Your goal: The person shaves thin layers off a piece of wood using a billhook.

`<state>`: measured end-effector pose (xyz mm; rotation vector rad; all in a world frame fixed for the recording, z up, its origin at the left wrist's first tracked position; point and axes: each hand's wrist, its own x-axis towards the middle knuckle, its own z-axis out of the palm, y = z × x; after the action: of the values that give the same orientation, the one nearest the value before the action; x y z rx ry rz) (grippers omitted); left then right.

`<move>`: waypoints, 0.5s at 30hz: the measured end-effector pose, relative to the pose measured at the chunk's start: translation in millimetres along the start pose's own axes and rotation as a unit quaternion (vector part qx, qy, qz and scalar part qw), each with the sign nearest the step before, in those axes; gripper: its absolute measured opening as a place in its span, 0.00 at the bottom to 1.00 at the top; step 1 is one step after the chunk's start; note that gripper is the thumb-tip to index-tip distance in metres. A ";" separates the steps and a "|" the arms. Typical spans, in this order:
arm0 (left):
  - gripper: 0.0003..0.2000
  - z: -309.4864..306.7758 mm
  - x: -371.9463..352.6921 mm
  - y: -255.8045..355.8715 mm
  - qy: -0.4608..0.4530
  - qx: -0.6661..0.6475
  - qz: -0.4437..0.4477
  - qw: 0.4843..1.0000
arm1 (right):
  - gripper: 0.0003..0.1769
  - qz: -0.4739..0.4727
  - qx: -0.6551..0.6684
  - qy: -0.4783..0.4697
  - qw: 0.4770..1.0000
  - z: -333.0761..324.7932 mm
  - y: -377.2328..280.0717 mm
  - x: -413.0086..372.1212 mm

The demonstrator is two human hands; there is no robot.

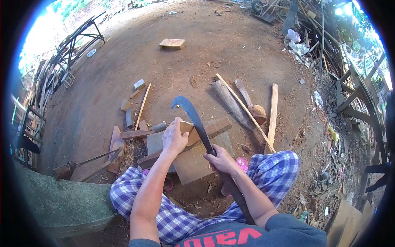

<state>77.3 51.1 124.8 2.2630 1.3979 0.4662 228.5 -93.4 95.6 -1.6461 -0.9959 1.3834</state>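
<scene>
From the head view, my left hand point(173, 138) clasps a pale rounded wood chunk point(190, 131) over the flat grey board point(193, 162) between my knees. My right hand point(220, 159) is clenched round the handle of a dark curved billhook point(193, 117), its blade crossing the chunk's right edge. Bare brown dirt point(197, 61) lies open ahead. A small wooden box point(172, 43) sits well apart, its inside hidden.

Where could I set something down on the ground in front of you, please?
Widest bare dirt lies between the wooden box and the log. More lies left of the small blocks. Crowded: around the board, where the left hand grips a wood piece and the right hand the billhook.
</scene>
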 end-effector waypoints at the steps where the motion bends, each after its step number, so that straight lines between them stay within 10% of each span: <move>1: 0.23 -1.0 -0.3 1.3 -0.001 0.003 -0.003 1.000 | 0.21 0.004 -0.004 0.005 1.000 0.4 -2.3 -1.1; 15: 0.24 3.4 0.2 -1.3 -0.008 0.011 0.001 1.000 | 0.16 -0.030 -0.085 0.053 0.995 5.4 -8.8 -7.8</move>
<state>78.1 51.2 121.3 2.2798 1.3995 0.4346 221.4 -96.5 106.0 -1.7791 -1.1169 1.1858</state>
